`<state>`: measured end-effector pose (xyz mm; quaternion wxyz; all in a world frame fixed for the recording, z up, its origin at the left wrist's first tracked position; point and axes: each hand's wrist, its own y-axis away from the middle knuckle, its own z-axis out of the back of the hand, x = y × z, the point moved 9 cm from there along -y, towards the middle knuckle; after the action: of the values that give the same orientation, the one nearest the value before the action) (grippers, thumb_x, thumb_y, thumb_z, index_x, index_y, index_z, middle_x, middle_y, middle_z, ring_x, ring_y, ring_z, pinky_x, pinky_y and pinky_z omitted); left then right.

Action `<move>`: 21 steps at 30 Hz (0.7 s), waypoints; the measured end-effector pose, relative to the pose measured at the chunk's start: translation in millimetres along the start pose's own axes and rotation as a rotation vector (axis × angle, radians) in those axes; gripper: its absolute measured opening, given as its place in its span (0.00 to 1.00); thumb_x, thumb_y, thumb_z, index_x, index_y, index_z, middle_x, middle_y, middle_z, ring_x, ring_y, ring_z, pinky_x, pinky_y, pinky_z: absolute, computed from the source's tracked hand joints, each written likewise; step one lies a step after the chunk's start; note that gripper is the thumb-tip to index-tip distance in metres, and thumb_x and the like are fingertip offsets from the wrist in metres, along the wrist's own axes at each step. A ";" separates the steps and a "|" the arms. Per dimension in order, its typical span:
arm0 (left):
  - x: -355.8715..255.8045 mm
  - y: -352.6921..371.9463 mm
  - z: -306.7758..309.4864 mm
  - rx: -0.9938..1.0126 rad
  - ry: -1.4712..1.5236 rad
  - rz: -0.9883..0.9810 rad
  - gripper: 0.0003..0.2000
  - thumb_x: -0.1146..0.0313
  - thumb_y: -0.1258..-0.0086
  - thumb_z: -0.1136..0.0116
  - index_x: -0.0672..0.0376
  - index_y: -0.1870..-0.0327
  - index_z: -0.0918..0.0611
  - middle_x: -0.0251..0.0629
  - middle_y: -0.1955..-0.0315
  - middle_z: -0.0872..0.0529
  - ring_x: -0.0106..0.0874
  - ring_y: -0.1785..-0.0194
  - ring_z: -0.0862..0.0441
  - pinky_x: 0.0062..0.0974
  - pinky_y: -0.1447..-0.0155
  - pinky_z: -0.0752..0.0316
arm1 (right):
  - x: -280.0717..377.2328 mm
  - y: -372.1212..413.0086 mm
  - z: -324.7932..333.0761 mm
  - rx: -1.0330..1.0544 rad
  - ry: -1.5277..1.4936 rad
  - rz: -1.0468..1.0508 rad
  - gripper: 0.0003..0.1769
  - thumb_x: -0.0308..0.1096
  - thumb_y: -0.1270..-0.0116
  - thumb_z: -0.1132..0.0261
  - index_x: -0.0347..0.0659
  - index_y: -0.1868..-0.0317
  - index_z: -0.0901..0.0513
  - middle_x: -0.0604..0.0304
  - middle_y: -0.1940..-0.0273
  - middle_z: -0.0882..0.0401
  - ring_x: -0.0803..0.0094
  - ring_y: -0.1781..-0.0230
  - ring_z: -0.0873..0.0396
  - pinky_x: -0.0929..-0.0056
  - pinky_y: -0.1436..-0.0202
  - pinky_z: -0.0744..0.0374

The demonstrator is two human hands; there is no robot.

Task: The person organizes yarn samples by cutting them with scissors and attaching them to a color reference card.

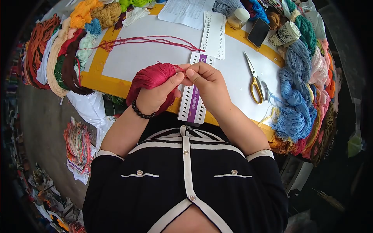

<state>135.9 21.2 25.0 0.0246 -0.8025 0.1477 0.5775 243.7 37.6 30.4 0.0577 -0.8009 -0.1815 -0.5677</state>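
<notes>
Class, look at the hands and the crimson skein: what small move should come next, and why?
Probably draw thread from the crimson skein with the right hand: its fingertips pinch beside the skein, the left hand supports it, and red strands stretch to the upper punched card.

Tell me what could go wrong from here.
The long red strands lie loosely looped across the table, so they might tangle. The crimson skein in the left hand could slip and unravel. The scissors lie uncovered; the right hand might brush their blades.
</notes>
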 end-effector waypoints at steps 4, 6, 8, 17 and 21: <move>3.0 -2.2 3.6 -0.055 -0.044 -0.034 0.15 0.66 0.26 0.49 0.64 0.45 0.21 0.35 0.64 0.15 0.17 0.69 0.23 0.14 0.64 0.27 | -1.8 1.1 0.4 -0.002 0.077 -0.004 0.08 0.29 0.28 0.43 0.34 0.63 0.21 0.58 0.54 0.18 0.80 0.61 0.24 0.78 0.52 0.25; 7.7 -4.0 5.7 -0.067 -0.014 -0.042 0.14 0.65 0.26 0.49 0.64 0.46 0.21 0.35 0.63 0.15 0.18 0.66 0.22 0.15 0.63 0.26 | -2.3 0.9 -1.4 0.017 0.015 -0.014 0.08 0.29 0.28 0.45 0.34 0.62 0.21 0.59 0.55 0.17 0.78 0.60 0.24 0.78 0.53 0.25; 8.2 -6.1 6.7 -0.051 0.021 -0.093 0.14 0.64 0.25 0.51 0.64 0.49 0.21 0.36 0.62 0.15 0.20 0.65 0.21 0.19 0.60 0.25 | -8.0 -1.0 2.9 0.023 -0.015 -0.037 0.08 0.30 0.28 0.44 0.35 0.63 0.21 0.58 0.56 0.17 0.76 0.60 0.23 0.75 0.50 0.25; -28.5 1.8 133.6 -0.254 0.525 -0.119 0.16 0.65 0.27 0.51 0.57 0.40 0.26 0.36 0.51 0.17 0.19 0.72 0.25 0.23 0.61 0.24 | 114.3 28.3 162.3 -0.207 -0.389 0.228 0.06 0.30 0.32 0.43 0.38 0.58 0.24 0.72 0.80 0.39 0.81 0.80 0.43 0.78 0.73 0.38; -63.2 3.6 172.8 -0.260 0.385 -0.193 0.20 0.67 0.28 0.52 0.57 0.35 0.31 0.32 0.47 0.20 0.13 0.75 0.30 0.13 0.65 0.30 | 191.3 88.0 253.8 -1.078 0.890 0.541 0.07 0.30 0.33 0.38 0.35 0.60 0.17 0.65 0.75 0.24 0.80 0.77 0.31 0.80 0.73 0.31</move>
<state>-42.3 67.2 27.3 -0.0526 -0.9046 -0.0031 0.4231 556.0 74.9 129.8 -0.1369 -0.4295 0.3655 -0.8144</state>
